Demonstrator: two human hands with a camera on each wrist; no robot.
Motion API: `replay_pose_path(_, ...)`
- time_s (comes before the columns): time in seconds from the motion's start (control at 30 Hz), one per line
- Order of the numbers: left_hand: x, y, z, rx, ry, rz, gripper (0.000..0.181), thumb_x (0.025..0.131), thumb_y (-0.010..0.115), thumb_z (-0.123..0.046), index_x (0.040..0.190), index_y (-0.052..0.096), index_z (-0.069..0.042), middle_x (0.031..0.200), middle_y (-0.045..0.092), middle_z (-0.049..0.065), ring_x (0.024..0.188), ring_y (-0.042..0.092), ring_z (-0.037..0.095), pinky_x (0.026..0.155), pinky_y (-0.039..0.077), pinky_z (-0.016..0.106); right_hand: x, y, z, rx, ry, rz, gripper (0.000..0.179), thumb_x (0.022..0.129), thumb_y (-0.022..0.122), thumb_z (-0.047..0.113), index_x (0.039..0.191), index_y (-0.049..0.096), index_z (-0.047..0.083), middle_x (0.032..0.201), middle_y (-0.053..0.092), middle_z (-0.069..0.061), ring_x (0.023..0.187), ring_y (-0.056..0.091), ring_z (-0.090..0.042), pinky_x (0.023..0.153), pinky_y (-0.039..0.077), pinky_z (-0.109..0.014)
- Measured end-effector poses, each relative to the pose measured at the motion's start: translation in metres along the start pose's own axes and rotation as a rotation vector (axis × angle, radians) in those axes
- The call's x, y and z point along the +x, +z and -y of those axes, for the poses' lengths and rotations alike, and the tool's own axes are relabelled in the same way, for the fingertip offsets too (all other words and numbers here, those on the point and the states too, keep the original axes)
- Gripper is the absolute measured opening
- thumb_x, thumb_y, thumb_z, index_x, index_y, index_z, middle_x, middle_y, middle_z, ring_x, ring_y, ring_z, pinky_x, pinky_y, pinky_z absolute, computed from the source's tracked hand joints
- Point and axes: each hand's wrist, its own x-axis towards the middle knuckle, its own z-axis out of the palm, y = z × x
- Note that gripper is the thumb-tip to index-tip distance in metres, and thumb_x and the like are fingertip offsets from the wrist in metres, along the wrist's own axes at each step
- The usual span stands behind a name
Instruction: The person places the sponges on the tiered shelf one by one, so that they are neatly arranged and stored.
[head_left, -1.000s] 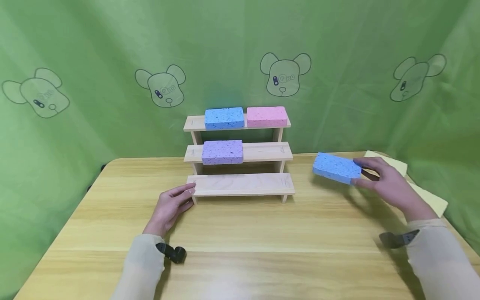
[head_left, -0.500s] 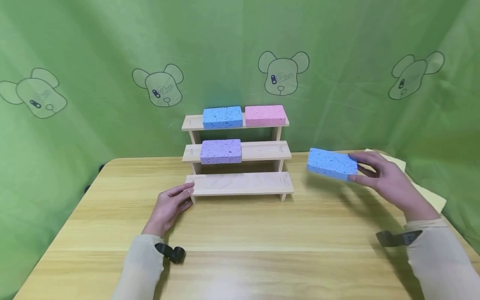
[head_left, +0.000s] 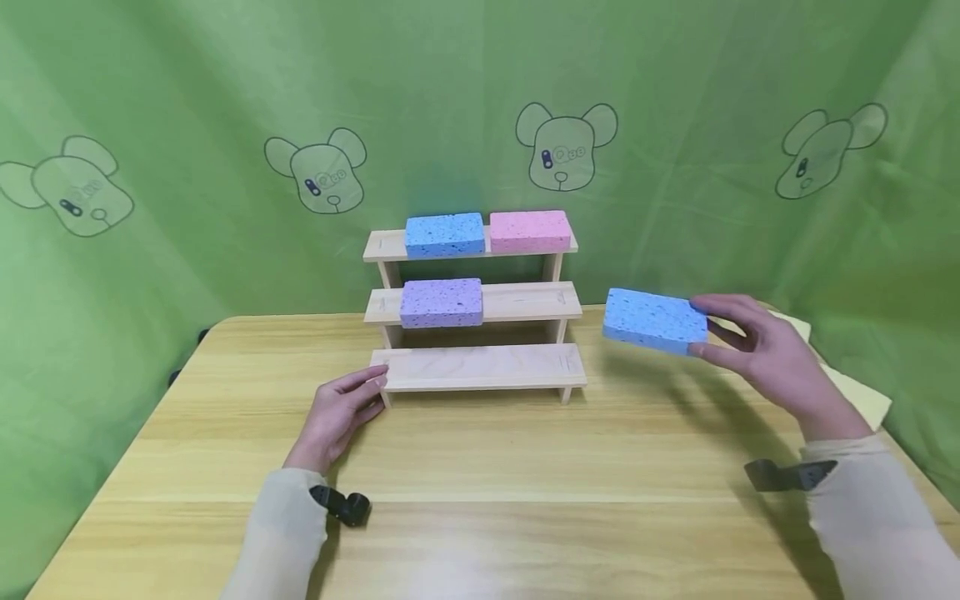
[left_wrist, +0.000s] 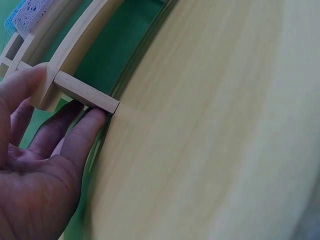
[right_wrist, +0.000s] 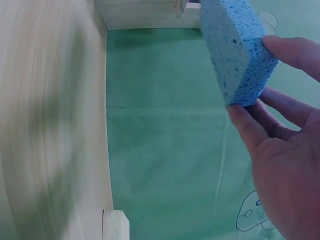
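A blue sponge [head_left: 654,320] is held at its right end by my right hand [head_left: 768,354], off the table and right of the three-step wooden stand [head_left: 480,367]. In the right wrist view, the thumb and fingertips pinch the blue sponge [right_wrist: 240,50]. My left hand [head_left: 341,417] grips the left end of the stand's lowest step. In the left wrist view, its thumb lies on the step and fingers touch the stand's leg [left_wrist: 87,92]. On the top step sit another blue sponge [head_left: 446,235] and a pink sponge [head_left: 530,231]. A purple sponge [head_left: 442,302] lies on the middle step's left half.
Pale yellow pieces [head_left: 858,398] lie at the right edge of the wooden table [head_left: 480,500], partly behind my right arm. A green curtain [head_left: 450,100] with bear drawings hangs behind and beside the table.
My right hand has carried the blue sponge left and slightly upward, closer to the stand. My left hand stays on the stand's lowest step.
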Motion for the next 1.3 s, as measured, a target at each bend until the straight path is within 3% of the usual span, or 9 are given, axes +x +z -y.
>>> replay_pose_path(0.8,-0.001,0.000,-0.001,0.001,-0.012,-0.004,0.042,0.094,0.068,-0.007,0.133,0.057,0.004,0.142,0.050,0.013,0.118,0.058,0.022,0.096,0.052,0.033,0.027,0.028,0.020,0.100,-0.044,0.053,0.052,0.089,0.070,-0.003,0.137,0.053,-0.003,0.136,0.045,-0.008,0.126,0.047,-0.013,0.102,0.042,-0.019)
replay_pose_path(1.3,0.002,0.000,0.001,-0.018,-0.001,-0.001,0.042,0.093,0.069,-0.006,0.132,0.058,0.004,0.142,0.051,0.013,0.116,0.059,0.021,0.096,0.052,0.034,0.037,0.039,0.024,0.085,-0.049,0.083,0.053,0.089,0.071,0.002,0.138,0.052,-0.002,0.138,0.043,-0.009,0.128,0.045,-0.022,0.104,0.040,-0.019)
